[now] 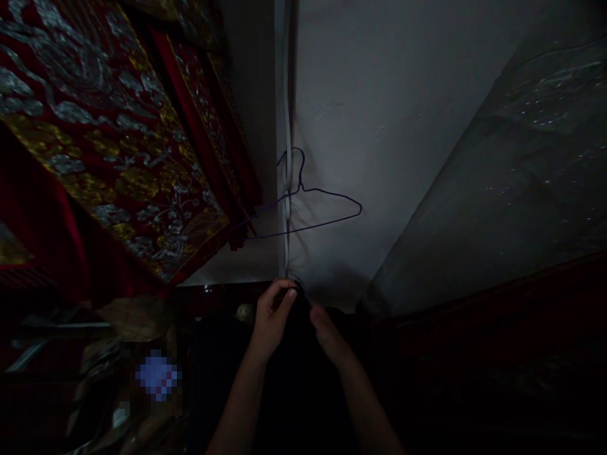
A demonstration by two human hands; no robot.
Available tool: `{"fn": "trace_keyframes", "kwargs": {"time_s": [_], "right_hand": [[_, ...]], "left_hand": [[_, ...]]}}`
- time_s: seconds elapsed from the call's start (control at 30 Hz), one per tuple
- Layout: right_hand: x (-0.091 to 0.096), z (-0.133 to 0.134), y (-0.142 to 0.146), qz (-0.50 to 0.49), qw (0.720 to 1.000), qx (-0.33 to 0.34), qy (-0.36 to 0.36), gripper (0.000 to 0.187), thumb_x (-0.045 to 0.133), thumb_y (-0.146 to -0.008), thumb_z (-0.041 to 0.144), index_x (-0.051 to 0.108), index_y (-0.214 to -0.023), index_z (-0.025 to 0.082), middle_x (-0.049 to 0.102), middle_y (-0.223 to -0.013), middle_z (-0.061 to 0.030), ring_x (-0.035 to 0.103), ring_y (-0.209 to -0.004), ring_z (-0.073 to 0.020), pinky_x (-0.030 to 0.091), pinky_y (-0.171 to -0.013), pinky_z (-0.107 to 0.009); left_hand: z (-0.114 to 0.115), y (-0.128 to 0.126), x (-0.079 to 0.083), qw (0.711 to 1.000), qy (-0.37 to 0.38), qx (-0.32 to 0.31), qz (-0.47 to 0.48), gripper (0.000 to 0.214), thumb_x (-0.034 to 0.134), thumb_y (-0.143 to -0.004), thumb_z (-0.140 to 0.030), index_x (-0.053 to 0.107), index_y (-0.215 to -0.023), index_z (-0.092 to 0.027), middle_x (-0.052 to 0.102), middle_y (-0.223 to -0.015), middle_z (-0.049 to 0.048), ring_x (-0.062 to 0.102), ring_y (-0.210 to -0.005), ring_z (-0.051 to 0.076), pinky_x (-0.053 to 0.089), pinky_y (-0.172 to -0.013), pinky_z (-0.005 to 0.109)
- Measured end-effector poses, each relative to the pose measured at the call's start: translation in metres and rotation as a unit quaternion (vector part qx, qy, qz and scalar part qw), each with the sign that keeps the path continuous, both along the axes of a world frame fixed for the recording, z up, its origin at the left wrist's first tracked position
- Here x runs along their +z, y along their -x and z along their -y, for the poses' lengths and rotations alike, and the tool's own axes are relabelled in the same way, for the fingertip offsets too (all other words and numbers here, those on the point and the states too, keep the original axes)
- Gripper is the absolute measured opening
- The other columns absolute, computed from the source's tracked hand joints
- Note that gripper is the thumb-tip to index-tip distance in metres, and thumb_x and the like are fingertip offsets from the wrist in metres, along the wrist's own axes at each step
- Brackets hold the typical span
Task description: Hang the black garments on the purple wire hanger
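Observation:
The scene is very dark. Low in the middle, my left hand (274, 316) is closed, thumb and forefinger pinched on a thin black thing whose kind I cannot make out. Just to its right, my right hand (327, 328) is slightly blurred, its fingers curled at the edge of the same dark area; what they hold is lost in shadow. Above both hands, a thin dark purple wire hanger (327, 189) hangs by its hook at a pale vertical pipe or cord (287, 95) along the wall.
Red cloth (118, 139) with gold and silver embroidery hangs at the left, overlapping the hanger's left end. A pale wall (379, 95) stands behind, with a greyish, shiny sheet (512, 164) slanting across the right. Jumbled items and a pixelated blue patch (158, 375) lie lower left.

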State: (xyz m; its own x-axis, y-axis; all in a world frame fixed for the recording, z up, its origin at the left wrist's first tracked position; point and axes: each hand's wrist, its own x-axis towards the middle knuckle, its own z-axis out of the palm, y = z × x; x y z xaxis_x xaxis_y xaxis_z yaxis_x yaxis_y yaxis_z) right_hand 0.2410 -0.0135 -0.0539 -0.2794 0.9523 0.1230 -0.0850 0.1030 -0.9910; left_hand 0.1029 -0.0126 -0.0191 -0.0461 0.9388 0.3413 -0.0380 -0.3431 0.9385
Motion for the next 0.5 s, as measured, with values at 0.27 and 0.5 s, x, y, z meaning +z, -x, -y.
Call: {"fn": "trace_keyframes", "kwargs": {"time_s": [0.27, 0.5], "right_hand": [[0.064, -0.053, -0.023, 0.166, 0.979, 0.012, -0.12, 0.016, 0.059, -0.068, 0.02, 0.072, -0.078, 0.019, 0.07, -0.077, -0.0023, 0.066, -0.077, -0.0235, 0.054, -0.074, -0.035], [0.065, -0.15, -0.013, 0.101, 0.957, -0.143, -0.233, 0.038, 0.051, -0.081, 0.03, 0.069, -0.114, 0.021, 0.072, -0.118, -0.0074, 0.064, -0.113, -0.0252, 0.044, -0.106, -0.04]], "left_hand": [[-0.011, 0.054, -0.013, 0.954, 0.126, -0.202, -0.182, 0.053, 0.045, -0.095, -0.061, 0.064, -0.124, -0.021, 0.068, -0.125, 0.0096, 0.058, -0.123, 0.028, 0.043, -0.107, 0.043], [-0.01, 0.083, 0.001, 0.915, 0.105, -0.158, -0.355, 0.039, 0.054, -0.094, -0.053, 0.071, -0.095, -0.018, 0.076, -0.097, 0.0043, 0.068, -0.085, 0.022, 0.051, -0.078, 0.031]]}}
